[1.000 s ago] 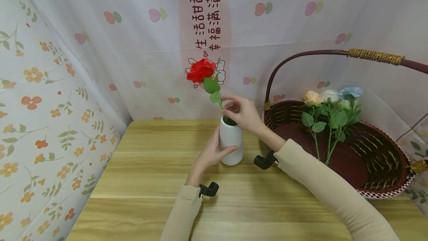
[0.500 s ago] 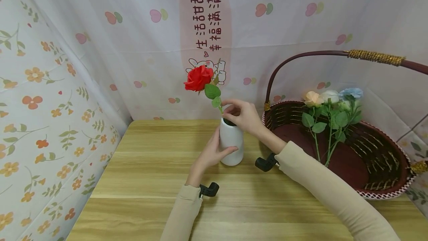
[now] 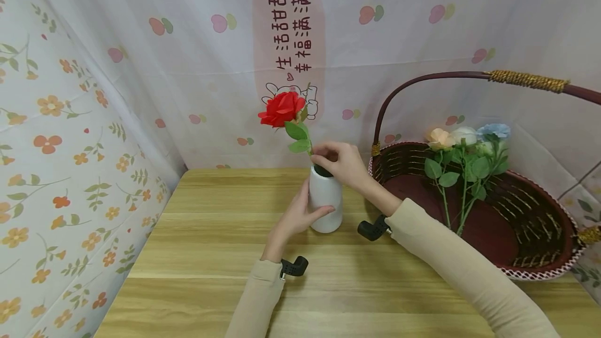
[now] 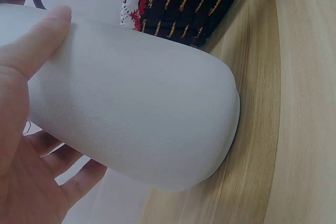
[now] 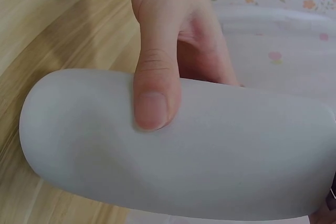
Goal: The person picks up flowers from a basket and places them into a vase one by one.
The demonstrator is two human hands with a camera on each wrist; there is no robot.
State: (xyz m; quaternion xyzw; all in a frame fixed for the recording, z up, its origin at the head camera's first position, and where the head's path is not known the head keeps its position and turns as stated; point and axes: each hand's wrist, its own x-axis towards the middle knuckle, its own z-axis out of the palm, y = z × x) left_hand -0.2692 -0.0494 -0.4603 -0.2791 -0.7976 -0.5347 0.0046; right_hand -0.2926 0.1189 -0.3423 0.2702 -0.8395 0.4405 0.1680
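1. The white vase (image 3: 325,200) stands upright on the pale wood-grain surface (image 3: 197,254), near the middle and just left of the basket; it is a smooth, matte, rounded bottle shape that narrows to a dark mouth
2. The left hand (image 3: 296,218) wraps the vase's lower body, its grip closed round it with the thumb lying across the front
3. The right hand (image 3: 340,163) sits at the vase's mouth, fingers curled in a narrow grip that seems to pinch the green stem of the red rose (image 3: 281,109); the exact contact is hidden by the fingers
4. The rose rises above the vase, leaning left, with ruffled fabric-like petals and two glossy leaves below the bloom
5. The dark woven basket (image 3: 540,254) has a tall arched handle bound with gold cord and a white lace rim; peach, white and blue flowers (image 3: 462,142) lean inside it
6. The left wrist view alone shows the vase's rounded base meeting the surface and the basket's gold-threaded weave close behind
7. The right wrist view alone shows the left thumb's nail pressed flat on the faintly grainy vase wall
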